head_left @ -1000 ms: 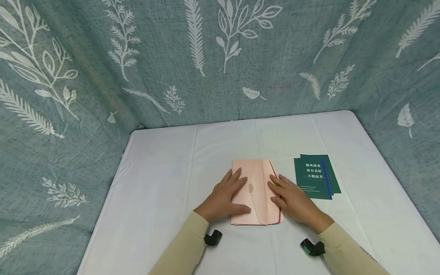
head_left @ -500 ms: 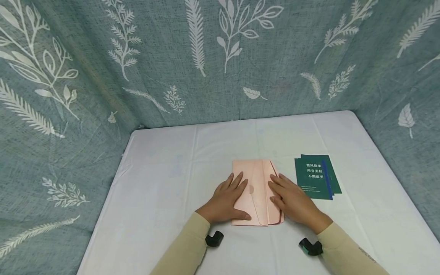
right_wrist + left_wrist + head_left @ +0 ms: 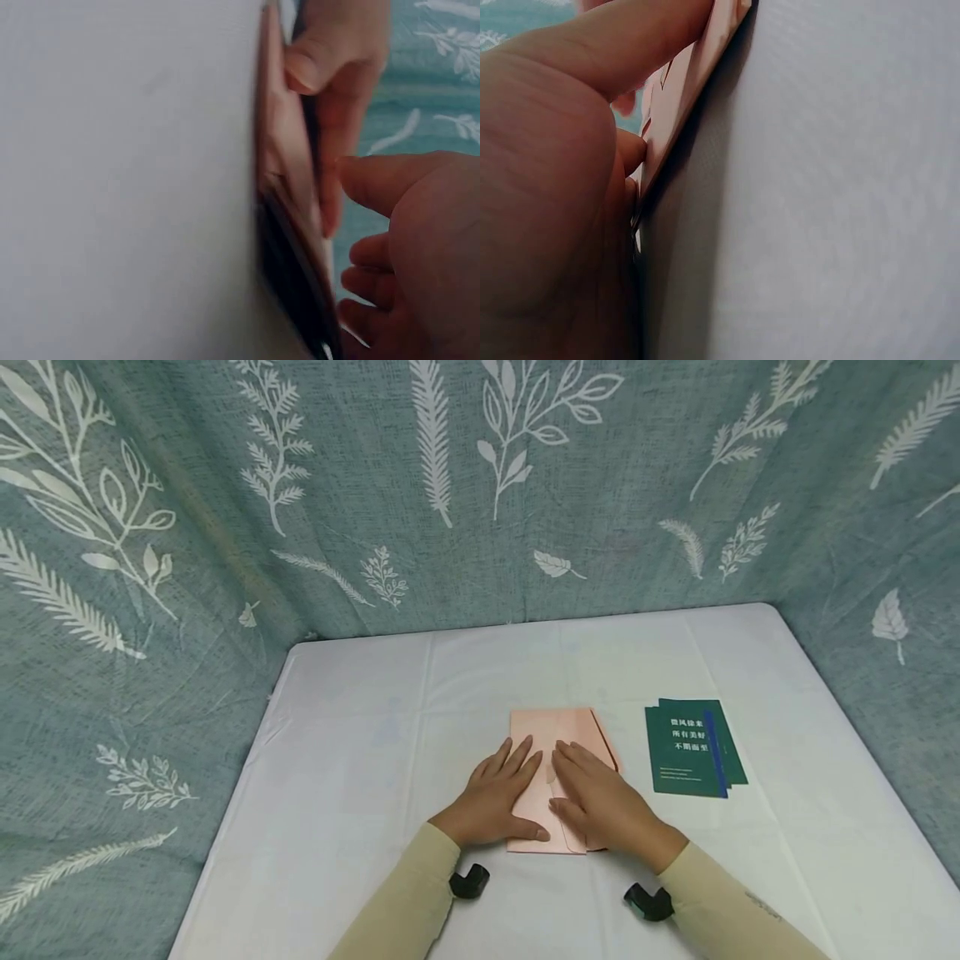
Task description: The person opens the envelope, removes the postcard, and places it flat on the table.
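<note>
A pink paper envelope lies on the white tablecloth in the middle of the head view, its pointed flap folded over. My left hand rests flat on its left half, fingers spread and thumb toward the lower edge. Over the flap, near its round tab, lies my right hand with extended fingers, hiding much of the right part. More pink layers show at the right edge. In the left wrist view, the left thumb lies along the envelope's edge. The right wrist view shows the right hand's fingers close above the envelope.
Two dark green cards with white writing overlap to the right of the right hand; a blue strip runs down the front one. The white table ends at a leaf-patterned blue-green curtain behind and at the sides.
My right hand has moved left from the envelope's right edge onto its flap. The left hand slid slightly down at first and then stayed. The green cards have not moved.
</note>
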The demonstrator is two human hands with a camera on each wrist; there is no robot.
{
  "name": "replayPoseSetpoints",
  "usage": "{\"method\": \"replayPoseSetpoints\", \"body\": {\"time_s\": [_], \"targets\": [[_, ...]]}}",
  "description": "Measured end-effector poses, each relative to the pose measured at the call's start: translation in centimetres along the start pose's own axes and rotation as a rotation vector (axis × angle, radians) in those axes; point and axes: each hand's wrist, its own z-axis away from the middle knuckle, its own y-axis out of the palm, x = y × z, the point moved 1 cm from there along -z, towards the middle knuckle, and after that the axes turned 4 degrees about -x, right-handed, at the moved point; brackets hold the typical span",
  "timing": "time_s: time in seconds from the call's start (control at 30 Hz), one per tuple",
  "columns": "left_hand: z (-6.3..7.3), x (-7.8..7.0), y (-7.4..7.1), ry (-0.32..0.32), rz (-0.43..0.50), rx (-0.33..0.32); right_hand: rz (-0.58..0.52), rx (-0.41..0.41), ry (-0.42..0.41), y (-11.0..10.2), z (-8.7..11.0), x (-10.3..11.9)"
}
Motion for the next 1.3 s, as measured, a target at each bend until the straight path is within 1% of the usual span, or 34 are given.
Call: {"method": "replayPoseSetpoints", "body": {"time_s": [0.13,0.43,0.67,1.1,1.3], "targets": [[0.0,0.1,0.2,0.001,-0.008,0.005,0.025,0.014,-0.034,0.8,-0.1,0.1],[-0.1,0.2,0.2,0.003,-0.025,0.006,0.059,-0.026,-0.060,1.0,0.1,0.3],[0.0,0.2,0.2,0.005,-0.016,0.003,0.059,-0.033,-0.045,1.2,0.1,0.4],[0.0,0.1,0.0,0.011,-0.017,0.002,0.096,-0.040,-0.036,1.5,-0.1,0.5],[0.0,0.1,0.0,0.009,-0.021,0.003,0.072,-0.041,-0.038,1.2,-0.1,0.6]]}}
